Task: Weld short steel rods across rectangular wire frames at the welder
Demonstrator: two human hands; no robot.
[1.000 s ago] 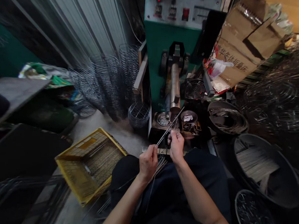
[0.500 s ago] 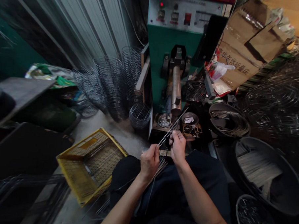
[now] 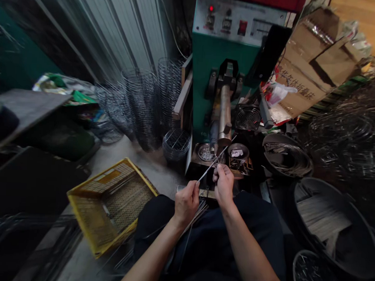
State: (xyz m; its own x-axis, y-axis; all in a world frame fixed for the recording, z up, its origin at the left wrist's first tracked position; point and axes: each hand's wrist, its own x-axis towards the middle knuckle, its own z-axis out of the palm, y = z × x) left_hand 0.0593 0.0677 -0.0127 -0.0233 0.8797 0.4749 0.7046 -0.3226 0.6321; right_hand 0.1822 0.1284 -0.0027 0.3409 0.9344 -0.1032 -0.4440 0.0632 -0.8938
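My left hand (image 3: 186, 201) is closed on a thin metal rod (image 3: 207, 173), which slants up and right to the lower tip of the machine's metal arm (image 3: 225, 113). Close beside the rod's upper part, my right hand (image 3: 224, 185) is pinched shut; what lies between its fingertips is too small to make out. The arm juts out from a green machine (image 3: 205, 54) with a lit red lamp on its panel. Beneath the hands, a bundle of thin rods (image 3: 200, 211) lies across the lap.
A dish (image 3: 199, 156) of small metal bits and a second bowl (image 3: 246, 154) flank the arm tip. On the left are a yellow crate (image 3: 79, 229) and stacked wire baskets (image 3: 139, 109). To the right stand dark tubs (image 3: 364, 252) holding metal pieces, and a cardboard box (image 3: 297, 75).
The view has shifted slightly, so the machine appears farther right. The rod now meets the arm's tip, where before it lay more clearly across in front. Both hands keep their grip.
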